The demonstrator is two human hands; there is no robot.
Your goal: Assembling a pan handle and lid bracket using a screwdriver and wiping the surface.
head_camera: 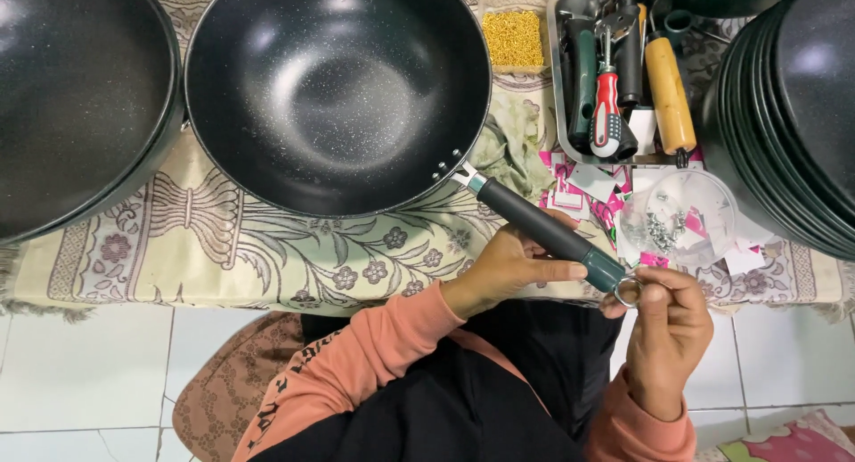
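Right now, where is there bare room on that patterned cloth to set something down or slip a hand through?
Bare cloth shows along the near edge, below the middle wok and left of the left hand on the wok handle. The right side is crowded: tool tray, clear screw bowl, stacked pans, and the right hand.

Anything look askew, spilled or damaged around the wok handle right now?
Nothing damaged. The left hand grips the wok handle; the right hand pinches a metal ring at its end. The only mess: pink and white paper tags lie strewn on the patterned cloth beside the tool tray. The small screws sit contained in their clear bowl.
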